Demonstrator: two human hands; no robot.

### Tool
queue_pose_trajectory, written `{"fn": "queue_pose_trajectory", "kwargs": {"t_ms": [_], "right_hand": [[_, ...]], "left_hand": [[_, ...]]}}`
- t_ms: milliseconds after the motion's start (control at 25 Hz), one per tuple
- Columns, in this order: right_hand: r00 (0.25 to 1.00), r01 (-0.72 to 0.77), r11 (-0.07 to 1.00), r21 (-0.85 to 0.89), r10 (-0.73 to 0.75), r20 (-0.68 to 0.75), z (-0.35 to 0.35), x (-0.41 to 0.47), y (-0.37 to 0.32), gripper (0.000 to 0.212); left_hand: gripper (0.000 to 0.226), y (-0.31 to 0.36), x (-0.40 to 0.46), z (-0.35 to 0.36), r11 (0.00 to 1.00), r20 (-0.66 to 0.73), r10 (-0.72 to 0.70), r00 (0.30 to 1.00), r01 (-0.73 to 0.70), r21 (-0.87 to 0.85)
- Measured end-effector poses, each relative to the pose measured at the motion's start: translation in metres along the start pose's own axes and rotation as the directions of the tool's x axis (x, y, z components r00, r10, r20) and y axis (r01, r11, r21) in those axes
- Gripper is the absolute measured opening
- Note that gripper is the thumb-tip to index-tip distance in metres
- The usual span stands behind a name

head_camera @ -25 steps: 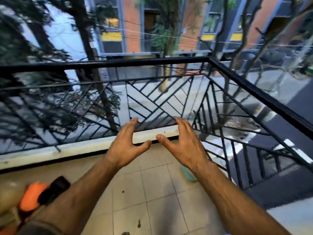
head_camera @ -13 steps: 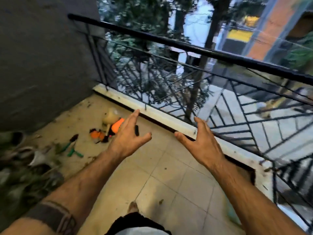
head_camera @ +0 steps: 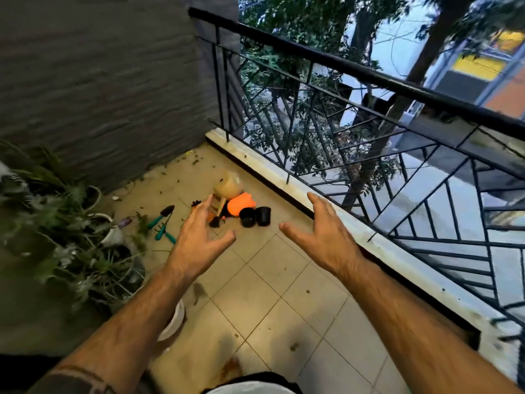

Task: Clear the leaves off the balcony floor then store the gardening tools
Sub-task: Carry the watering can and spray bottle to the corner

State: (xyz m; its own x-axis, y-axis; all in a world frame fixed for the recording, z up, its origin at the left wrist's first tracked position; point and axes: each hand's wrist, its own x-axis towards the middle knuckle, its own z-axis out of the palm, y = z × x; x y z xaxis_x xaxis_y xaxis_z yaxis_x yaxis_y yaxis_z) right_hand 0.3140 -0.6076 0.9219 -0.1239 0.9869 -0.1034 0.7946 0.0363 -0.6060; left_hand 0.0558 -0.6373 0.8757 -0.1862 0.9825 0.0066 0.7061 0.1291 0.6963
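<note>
Reaching out in front of me, I hold both arms extended over the tiled balcony floor [head_camera: 272, 282], palms down. My left hand [head_camera: 196, 245] has its fingers straight and spread wide, thumb out to the side, gripping nothing. My right hand [head_camera: 321, 237] mirrors it, fingers loosely spread, thumb pointing toward the left hand, holding nothing either; it hangs close to the white ledge under the black railing [head_camera: 355, 72].

Taking the railing as the landmark: on the floor just inside it lie two small black pots [head_camera: 255, 216], tipped so their dark mouths face me; I cannot tell what is in them. Touching them, on the side away from the railing, is a bright orange object [head_camera: 240, 204], and behind it a pale tan jug [head_camera: 228, 187], partly hidden by my left fingers. Farther from the railing, green-handled garden tools [head_camera: 162, 223] lie on the tiles. Farthest from it, along the grey wall [head_camera: 99, 81], stand white pots holding leafy plants [head_camera: 71, 223]. Scattered leaves [head_camera: 181, 166] dot the floor near the corner where railing meets wall.
</note>
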Motion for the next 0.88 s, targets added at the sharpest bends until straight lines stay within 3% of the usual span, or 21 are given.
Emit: {"fn": "queue_pose_trajectory", "kwargs": {"t_ms": [360,600,880], "right_hand": [[0.995,0.070,0.998,-0.008,-0.069,0.069,0.041,0.069,-0.035,0.098],[0.969,0.197,0.980,-0.018,-0.192,0.153,0.028,0.131,-0.020,0.102],[0.909,0.348,0.937,-0.012,-0.334,0.248,-0.007,0.188,0.006,0.091]], "left_hand": [[0.095,-0.053,0.040,-0.022,0.982,-0.050,-0.190,0.981,0.188,-0.031],[0.095,-0.032,0.061,-0.007,0.962,-0.170,-0.273,0.947,0.273,-0.022],[0.097,0.009,0.076,0.029,0.938,-0.252,-0.347,0.903,0.342,-0.065]]}}
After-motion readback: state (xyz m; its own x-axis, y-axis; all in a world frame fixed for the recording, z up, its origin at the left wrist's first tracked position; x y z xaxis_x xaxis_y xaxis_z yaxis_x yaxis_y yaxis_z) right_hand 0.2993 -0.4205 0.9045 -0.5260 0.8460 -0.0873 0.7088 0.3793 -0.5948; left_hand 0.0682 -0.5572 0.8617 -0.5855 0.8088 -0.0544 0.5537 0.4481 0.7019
